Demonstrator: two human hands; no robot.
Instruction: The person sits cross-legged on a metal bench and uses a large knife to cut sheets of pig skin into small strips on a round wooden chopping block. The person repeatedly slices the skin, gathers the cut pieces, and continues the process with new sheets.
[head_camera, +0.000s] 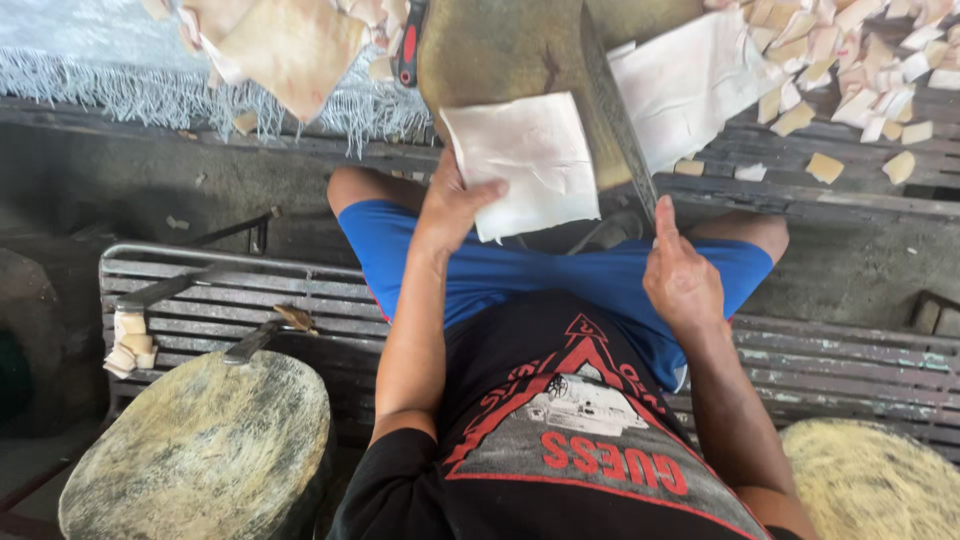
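My left hand (455, 205) grips the near corner of a pale, flat square sheet (525, 160) and holds it over the round wooden chopping block (500, 50) in front of my knees. My right hand (682, 275) is closed on the handle of a long cleaver, forefinger stretched along it. The cleaver's blade (612, 110) stands on edge just right of the sheet, against the block. A second pale sheet (685, 85) lies to the right of the blade. I sit on a slatted bench in blue shorts.
Several small cut pale squares (850, 80) are scattered at the upper right. Larger tan sheets (290, 45) lie on a fringed cloth at the upper left. Another round wooden block (200, 450) with a knife (265, 335) stands at lower left, beside a small stack of cut pieces (130, 345).
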